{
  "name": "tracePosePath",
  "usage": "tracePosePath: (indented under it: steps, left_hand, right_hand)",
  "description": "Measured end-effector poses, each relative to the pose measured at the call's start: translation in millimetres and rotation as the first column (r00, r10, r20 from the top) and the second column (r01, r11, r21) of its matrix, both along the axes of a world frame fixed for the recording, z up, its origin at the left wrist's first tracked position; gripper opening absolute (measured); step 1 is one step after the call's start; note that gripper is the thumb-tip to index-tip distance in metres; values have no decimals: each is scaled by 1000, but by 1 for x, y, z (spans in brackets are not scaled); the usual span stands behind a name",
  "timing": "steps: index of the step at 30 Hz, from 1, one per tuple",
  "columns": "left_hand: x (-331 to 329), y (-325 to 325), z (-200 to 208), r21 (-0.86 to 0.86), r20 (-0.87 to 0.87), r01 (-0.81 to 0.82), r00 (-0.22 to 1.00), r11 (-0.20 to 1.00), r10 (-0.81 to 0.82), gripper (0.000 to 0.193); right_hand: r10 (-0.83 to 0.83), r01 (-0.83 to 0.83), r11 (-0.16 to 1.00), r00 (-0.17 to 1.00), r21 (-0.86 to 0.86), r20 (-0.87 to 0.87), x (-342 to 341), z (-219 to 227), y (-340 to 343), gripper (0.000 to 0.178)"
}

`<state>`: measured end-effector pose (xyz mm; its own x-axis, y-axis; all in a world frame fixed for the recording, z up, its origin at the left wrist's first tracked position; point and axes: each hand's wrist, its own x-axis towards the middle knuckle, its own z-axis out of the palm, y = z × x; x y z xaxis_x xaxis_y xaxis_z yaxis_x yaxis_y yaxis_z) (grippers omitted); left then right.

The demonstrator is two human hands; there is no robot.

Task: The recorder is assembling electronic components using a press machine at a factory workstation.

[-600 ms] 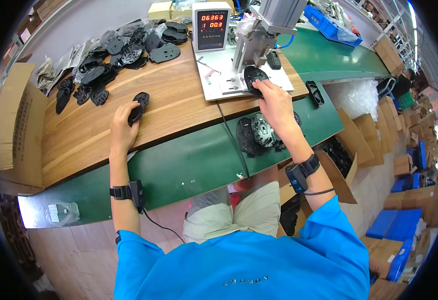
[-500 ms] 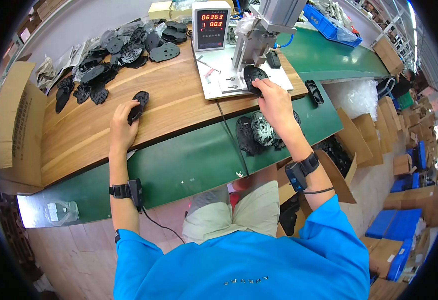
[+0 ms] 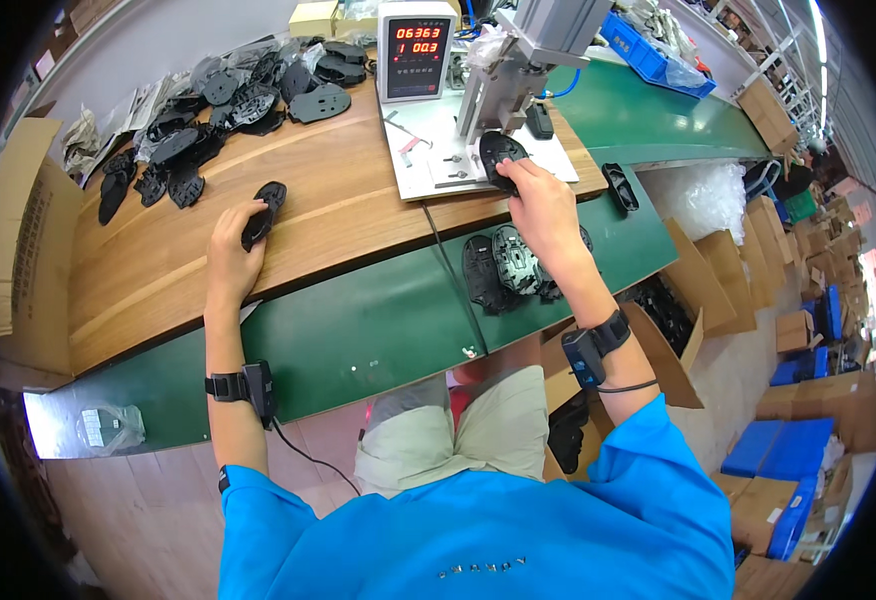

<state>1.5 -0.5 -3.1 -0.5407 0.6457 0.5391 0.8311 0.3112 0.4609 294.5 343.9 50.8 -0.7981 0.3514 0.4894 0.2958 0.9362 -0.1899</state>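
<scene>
We look down from above our own head at a wooden workbench (image 3: 158,270) with a green conveyor belt (image 3: 358,330) running along its near edge. Our left hand (image 3: 233,245) rests on the wood with its fingers curled over one end of a black plastic shell (image 3: 263,212), a flat, elongated moulded part that lies alone on the bench, apart from the rest. Our right hand (image 3: 543,200) reaches forward to a white base plate (image 3: 438,150) under a grey metal press (image 3: 528,50); its fingertips pinch a second black shell (image 3: 501,158) that sits on the plate just below the press head, so this hand is closed lightly around the part's near edge. Behind the plate stands a grey counter box with a red digit display (image 3: 416,48). At the far left of the bench lies a loose heap of black shells (image 3: 208,110), some in clear wrappers. On the belt, just beneath our right forearm, sit several more black parts (image 3: 508,265), and one lies alone further right (image 3: 621,187). Both wrists wear black strapped devices, the left one trailing a thin cable. An open cardboard box (image 3: 678,320) holding dark parts stands beside our right arm, below the belt.
</scene>
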Motion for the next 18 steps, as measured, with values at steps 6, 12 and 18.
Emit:
tracePosePath:
  steps: [6,12,18]
  left_hand:
    - [-2,0,0,-29,-6,-14,1000,999,13,44]
    - [-4,-2,-2,-19,-13,-28,1000,999,27,44]
    - [-3,-1,-1,-15,-7,-8,1000,1000,8,44]
  right_hand:
    - [7,-7,1000,1000,5,-21,-1,-1,1,42]
    - [8,-8,1000,1000,18,-21,-4,-2,1,41]
    - [-32,32,999,999,24,-4,-4,-2,0,43]
